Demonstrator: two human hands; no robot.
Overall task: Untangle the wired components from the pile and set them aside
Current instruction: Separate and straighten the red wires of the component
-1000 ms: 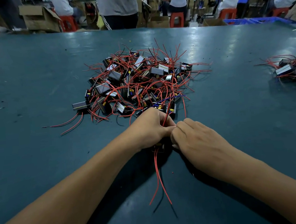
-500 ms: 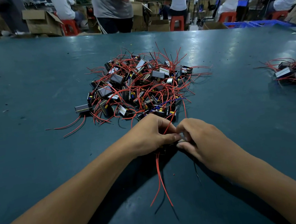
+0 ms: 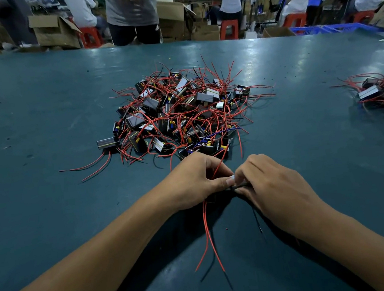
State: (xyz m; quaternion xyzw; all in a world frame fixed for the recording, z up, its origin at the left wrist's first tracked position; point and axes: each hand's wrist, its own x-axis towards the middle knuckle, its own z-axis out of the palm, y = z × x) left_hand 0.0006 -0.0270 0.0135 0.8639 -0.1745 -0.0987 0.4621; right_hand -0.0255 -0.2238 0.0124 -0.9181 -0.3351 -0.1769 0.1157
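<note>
- Head view: our left hand (image 3: 196, 180) and right hand (image 3: 267, 185) meet just short of the pile (image 3: 178, 116), both pinching one component (image 3: 233, 186); its red wires (image 3: 209, 235) trail back between our arms.
- We judge it light, wires limp and snag-prone; grip the body, not the leads.

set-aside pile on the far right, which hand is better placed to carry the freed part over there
Right, probably. The right hand is on the same side as the set-aside pile, with bare table between. The left hand would have to cross over it, and its grip also holds the red wires.
</note>
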